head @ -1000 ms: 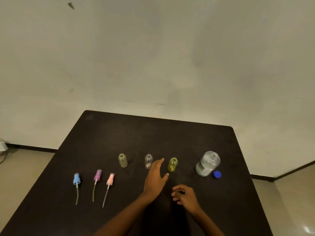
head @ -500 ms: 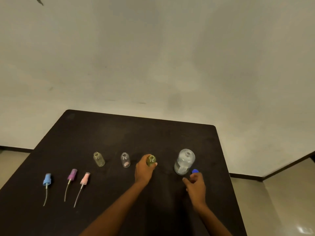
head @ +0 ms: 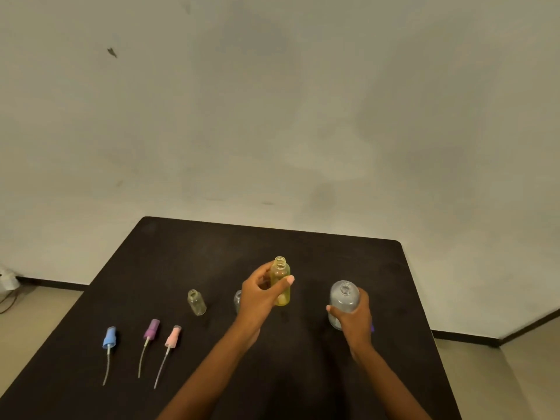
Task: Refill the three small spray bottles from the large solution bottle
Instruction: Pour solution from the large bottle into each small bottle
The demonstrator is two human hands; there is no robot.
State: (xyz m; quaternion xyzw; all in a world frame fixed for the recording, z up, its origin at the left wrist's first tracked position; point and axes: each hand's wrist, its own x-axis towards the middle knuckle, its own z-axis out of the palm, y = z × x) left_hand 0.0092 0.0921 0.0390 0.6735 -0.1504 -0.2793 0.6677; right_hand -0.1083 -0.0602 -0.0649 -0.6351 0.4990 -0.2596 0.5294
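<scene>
Left hand [head: 263, 294] grips uncapped yellow bottle [head: 281, 281], raised upright; right hand [head: 353, 318] grips large solution bottle [head: 343, 298]. No legible labels.

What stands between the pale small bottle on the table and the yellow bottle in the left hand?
A clear small bottle, mostly hidden behind the left hand gripping the yellow bottle; the head view shows it.

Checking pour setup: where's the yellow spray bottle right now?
Head view, centre of the table: the yellow bottle is held upright in the left hand, between the clear small bottle and the large bottle gripped by the right hand.
</scene>
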